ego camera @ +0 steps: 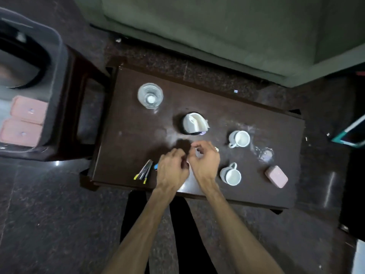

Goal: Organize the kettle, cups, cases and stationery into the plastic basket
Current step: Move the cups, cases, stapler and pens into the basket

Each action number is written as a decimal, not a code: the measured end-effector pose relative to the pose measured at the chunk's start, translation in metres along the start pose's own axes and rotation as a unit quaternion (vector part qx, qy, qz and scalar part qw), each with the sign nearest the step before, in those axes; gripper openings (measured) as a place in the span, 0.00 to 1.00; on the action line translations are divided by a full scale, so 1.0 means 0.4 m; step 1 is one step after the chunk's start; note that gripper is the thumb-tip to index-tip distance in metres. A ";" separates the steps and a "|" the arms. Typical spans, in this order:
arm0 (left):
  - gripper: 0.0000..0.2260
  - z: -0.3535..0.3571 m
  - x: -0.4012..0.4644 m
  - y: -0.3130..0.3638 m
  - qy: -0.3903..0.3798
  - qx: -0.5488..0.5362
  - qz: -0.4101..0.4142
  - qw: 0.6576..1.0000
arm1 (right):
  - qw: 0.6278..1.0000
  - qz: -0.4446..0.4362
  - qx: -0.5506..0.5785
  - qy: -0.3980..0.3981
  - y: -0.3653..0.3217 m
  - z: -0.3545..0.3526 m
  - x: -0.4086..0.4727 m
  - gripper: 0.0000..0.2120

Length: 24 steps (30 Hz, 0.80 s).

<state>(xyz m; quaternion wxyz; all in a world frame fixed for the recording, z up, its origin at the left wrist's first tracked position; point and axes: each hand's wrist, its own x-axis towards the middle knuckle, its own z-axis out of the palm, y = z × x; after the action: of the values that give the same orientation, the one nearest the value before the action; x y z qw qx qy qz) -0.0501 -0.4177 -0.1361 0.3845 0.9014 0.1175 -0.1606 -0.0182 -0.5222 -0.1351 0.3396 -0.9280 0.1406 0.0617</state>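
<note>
Fingers (199,145) curled together, hold unclear | both hands near pens (145,171), I judge | gather stationery fully before carrying to basket (57,80), left of table (256,184).

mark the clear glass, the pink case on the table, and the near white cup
clear glass (150,95), head view, centre of its open mouth
pink case (276,176), head view, middle of its lid
near white cup (233,176), head view, inside of the bowl

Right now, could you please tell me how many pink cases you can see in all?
3. Two pink cases lie side by side in the plastic basket at left, one behind the other. A third sits on the table's right end. Others may be hidden.
</note>
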 end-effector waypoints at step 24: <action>0.10 0.455 0.283 0.381 -0.177 0.352 0.199 0.897 | 0.949 0.272 -0.129 -0.098 0.506 -0.267 0.029 0.12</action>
<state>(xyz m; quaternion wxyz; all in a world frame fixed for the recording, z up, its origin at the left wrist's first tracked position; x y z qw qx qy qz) 0.0690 -0.6438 -0.1980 0.0800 0.9393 -0.1982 -0.2684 -0.0662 -0.7415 -0.1802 0.1996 -0.8798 0.3446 0.2596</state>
